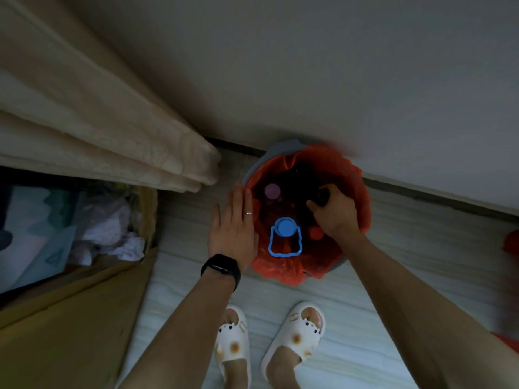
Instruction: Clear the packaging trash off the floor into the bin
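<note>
Inside of the bin [283, 144]: too dark to read, only vague round shapes.

My right hand [334, 211] curls round a dark object [323, 195]. My fingers hide most of it, so I can't tell what it is.

The red liner [354, 175] covers nearly all the grey rim, and its far-right edge is smeared by blur. My left hand [234, 228] hides the rim's left side.

The upper red scrap [511, 242] and the lower red scrap [505, 342] are both cut off by the right border.

The cardboard box [84, 304] runs off the left edge. Its contents are dim.

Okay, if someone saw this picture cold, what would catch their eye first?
The red-lined bin against the wall, with a bright blue cap and handle ring inside. The left hand rests flat on its left rim while the right hand grips a dark object over the opening.
</note>
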A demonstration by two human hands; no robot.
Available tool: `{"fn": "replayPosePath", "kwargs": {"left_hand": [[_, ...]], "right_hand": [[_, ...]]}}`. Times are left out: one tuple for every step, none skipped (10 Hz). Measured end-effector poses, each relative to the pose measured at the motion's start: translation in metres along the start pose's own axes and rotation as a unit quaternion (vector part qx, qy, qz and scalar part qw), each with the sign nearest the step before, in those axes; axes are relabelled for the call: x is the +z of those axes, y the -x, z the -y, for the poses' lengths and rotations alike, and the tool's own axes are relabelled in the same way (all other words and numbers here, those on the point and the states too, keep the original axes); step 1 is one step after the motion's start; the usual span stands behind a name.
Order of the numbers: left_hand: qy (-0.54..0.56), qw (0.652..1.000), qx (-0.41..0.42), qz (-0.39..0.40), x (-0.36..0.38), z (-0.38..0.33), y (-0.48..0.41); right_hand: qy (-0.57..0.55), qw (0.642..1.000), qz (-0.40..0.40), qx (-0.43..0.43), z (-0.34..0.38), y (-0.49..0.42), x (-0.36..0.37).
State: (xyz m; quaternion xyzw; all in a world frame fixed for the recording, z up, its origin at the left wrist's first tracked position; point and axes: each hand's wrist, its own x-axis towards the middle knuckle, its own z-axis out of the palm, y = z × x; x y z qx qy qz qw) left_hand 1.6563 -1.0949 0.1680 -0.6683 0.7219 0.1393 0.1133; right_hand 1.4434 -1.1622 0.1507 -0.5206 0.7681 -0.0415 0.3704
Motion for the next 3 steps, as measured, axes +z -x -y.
{"fn": "replayPosePath", "kwargs": {"left_hand": [[-0.009, 0.999, 0.031, -0.013, -0.005, 0.002, -0.003], [-0.009, 0.998, 0.052, -0.027, -0.005, 0.007, -0.007], [-0.010, 0.998, 0.048, -0.044, -0.006, 0.011, -0.007]], "right_hand": [[0.081, 0.995, -0.018, -0.052, 0.000, 0.012, -0.007], [0.172, 0.978, -0.034, -0.111, -0.014, 0.033, -0.005], [0.251, 0.948, -0.083, -0.175, -0.030, 0.047, 0.001]]}}
